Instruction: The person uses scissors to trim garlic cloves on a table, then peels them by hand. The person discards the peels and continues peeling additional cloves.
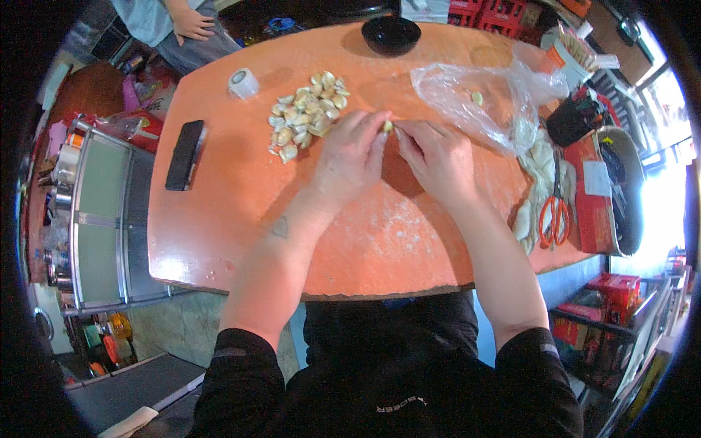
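Observation:
A garlic clove [388,126] is pinched in the fingertips of my left hand [353,148], above the orange tabletop [372,241]. My right hand [438,156] meets it from the right, its thumb and fingers close against the clove; whether they grip the clove too is hard to tell. Beside my left hand lies a pile of unpeeled garlic cloves [306,109]. A clear plastic bag [454,101] is spread beyond my right hand, with a pale peeled clove [477,99] at it. At the far edge stands a black bowl [391,36].
On the left are a black phone [185,155] and a white roll [243,84]. Orange-handled scissors [555,222] lie on a pale cloth [528,211] at right, near a red box [589,191] and a black holder [575,117]. Another person's hand [193,24] rests beyond the far left edge.

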Action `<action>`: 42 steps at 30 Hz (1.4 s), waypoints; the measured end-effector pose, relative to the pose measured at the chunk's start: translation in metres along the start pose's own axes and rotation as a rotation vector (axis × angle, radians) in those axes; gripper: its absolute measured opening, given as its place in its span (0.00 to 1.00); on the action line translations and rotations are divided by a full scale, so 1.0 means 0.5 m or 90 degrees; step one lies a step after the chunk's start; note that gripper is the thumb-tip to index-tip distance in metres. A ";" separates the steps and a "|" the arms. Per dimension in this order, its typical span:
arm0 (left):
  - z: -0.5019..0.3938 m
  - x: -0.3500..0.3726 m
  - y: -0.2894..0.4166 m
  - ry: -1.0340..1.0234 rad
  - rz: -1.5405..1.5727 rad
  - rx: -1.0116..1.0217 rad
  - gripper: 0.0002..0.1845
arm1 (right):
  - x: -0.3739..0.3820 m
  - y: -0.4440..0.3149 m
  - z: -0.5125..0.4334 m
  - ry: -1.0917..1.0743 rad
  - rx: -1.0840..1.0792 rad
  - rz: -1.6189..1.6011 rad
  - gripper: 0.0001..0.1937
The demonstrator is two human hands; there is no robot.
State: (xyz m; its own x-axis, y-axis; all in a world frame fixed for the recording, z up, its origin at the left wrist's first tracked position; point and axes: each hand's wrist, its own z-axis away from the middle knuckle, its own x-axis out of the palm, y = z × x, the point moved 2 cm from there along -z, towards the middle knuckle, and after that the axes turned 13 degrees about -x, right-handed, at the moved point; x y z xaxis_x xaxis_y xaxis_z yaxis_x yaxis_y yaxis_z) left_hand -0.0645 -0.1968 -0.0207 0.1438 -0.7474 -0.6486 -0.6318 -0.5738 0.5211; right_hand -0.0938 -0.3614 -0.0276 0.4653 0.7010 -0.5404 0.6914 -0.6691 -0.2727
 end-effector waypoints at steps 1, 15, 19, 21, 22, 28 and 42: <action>0.001 0.000 0.003 -0.006 0.006 -0.013 0.15 | 0.001 0.001 0.000 -0.007 0.001 0.012 0.06; 0.003 0.010 -0.030 -0.060 0.476 -0.389 0.15 | 0.016 0.002 -0.001 -0.020 0.210 -0.038 0.09; -0.013 0.010 -0.041 -0.046 0.690 -0.486 0.16 | 0.018 0.004 0.006 -0.033 0.170 -0.039 0.09; -0.017 -0.003 -0.055 -0.026 0.762 -0.500 0.16 | 0.014 0.002 0.006 -0.034 0.162 -0.017 0.09; -0.022 -0.010 -0.059 -0.022 0.784 -0.486 0.15 | 0.016 0.003 0.007 -0.041 0.163 -0.031 0.09; -0.022 -0.015 -0.069 -0.055 0.847 -0.469 0.12 | 0.016 0.003 0.007 -0.084 0.125 -0.060 0.10; -0.015 -0.011 -0.034 -0.210 0.525 -0.366 0.19 | 0.005 0.003 -0.003 0.020 0.220 -0.265 0.09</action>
State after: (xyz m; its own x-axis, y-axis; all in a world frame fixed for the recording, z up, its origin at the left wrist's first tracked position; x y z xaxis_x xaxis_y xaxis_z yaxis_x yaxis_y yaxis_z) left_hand -0.0490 -0.1857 -0.0219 -0.4340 -0.8996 -0.0483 0.0279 -0.0670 0.9974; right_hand -0.0908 -0.3602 -0.0281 0.2112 0.9275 -0.3083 0.6012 -0.3720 -0.7072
